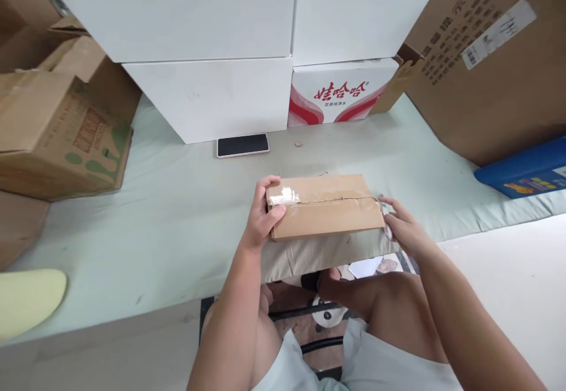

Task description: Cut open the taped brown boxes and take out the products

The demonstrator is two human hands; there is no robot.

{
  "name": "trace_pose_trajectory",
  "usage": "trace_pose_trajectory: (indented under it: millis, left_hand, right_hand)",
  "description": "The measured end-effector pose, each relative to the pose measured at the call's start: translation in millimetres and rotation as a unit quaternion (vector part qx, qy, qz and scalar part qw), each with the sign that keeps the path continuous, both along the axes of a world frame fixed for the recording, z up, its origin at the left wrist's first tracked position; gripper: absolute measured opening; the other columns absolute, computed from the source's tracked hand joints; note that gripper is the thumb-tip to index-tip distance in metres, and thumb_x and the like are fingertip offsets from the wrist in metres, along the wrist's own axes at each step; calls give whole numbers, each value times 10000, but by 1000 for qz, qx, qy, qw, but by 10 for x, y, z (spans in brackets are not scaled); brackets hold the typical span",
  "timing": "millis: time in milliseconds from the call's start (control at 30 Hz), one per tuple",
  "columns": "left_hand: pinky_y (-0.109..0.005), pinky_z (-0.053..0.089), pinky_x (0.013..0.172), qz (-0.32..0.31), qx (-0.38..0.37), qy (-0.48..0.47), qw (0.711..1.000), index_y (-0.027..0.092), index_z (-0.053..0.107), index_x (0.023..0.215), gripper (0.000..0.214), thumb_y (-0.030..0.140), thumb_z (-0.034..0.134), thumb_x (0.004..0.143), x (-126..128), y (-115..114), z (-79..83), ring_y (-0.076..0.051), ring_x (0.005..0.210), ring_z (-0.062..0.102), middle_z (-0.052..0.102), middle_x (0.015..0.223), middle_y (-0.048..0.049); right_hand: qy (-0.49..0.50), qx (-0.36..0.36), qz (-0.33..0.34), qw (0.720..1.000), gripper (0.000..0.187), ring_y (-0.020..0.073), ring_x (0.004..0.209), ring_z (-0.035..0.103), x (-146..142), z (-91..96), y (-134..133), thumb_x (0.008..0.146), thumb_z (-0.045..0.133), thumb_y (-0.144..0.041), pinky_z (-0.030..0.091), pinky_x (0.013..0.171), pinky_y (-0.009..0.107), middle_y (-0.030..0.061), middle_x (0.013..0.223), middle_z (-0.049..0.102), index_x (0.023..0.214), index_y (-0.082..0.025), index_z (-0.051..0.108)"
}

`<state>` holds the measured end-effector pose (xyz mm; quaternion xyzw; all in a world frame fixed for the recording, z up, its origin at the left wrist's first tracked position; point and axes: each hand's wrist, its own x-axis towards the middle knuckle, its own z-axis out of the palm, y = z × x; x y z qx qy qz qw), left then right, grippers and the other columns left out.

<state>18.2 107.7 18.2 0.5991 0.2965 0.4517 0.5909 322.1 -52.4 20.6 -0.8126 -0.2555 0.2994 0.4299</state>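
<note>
A small brown cardboard box (325, 217) rests near the front edge of the cloth-covered table, its top seam running lengthwise. My left hand (264, 214) grips its left end, with the thumb on top beside a shiny piece of clear tape (285, 195). At the right end, my right hand (400, 223) is closed, its fingers pinching what looks like a loose strip of clear tape at the seam. Part of what those fingers hold is hidden. The lid flaps look closed, with a narrow ragged gap along the seam.
Behind the box lie a phone (243, 145) and a small scrap (298, 144). White boxes (212, 99) and a red-and-white carton (338, 96) stand at the back. Cardboard boxes (84, 137) are at left; a large carton (486, 84) and blue box (526, 170) at right.
</note>
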Motion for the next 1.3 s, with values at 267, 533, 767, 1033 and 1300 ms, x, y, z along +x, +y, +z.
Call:
trace_pose_trajectory:
  millis: [267, 533, 767, 1033, 1300]
  left_hand:
    - [-363, 524, 886, -2, 73, 25, 997, 247, 538, 1213, 470, 378, 613, 768, -39, -79, 53, -231, 979, 595, 604, 1151, -77]
    - [-423, 481, 1017, -39, 76, 16, 996, 224, 543, 1210, 465, 377, 607, 776, -112, -110, 99, -272, 1126, 578, 594, 1190, -94]
    - [-416, 475, 1009, -49, 77, 12, 996, 232, 542, 1210, 487, 415, 630, 768, -130, -104, 111, -284, 1144, 570, 582, 1235, -102]
    - [-417, 479, 1001, -23, 122, 41, 991, 243, 553, 1187, 430, 370, 596, 779, -119, -93, 105, -286, 1110, 575, 598, 1223, -101]
    - [-430, 471, 1029, -20, 138, 53, 989, 249, 550, 1158, 421, 341, 578, 748, -76, -70, 75, -281, 1118, 563, 584, 1197, -96]
  right_hand:
    - [75, 343, 33, 936, 305, 159, 475, 490, -584, 912, -333, 749, 704, -502, 419, 486, 333, -13, 642, 587, 1028, -377, 701]
    - [-36, 344, 136, 928, 421, 126, 428, 501, -1478, 1054, 189, 867, 684, -633, 366, 438, 260, -22, 494, 547, 907, -218, 738]
    - [1, 249, 143, 958, 426, 125, 498, 567, -1670, 878, 382, 868, 699, -605, 451, 474, 253, 1, 549, 601, 887, -189, 789]
    - [14, 189, 146, 971, 456, 128, 529, 623, -1554, 856, 416, 842, 717, -609, 528, 501, 250, 30, 627, 673, 922, -166, 793]
    - [3, 142, 68, 988, 388, 125, 537, 622, -1223, 892, 246, 799, 772, -534, 519, 500, 245, 26, 644, 673, 901, -160, 794]
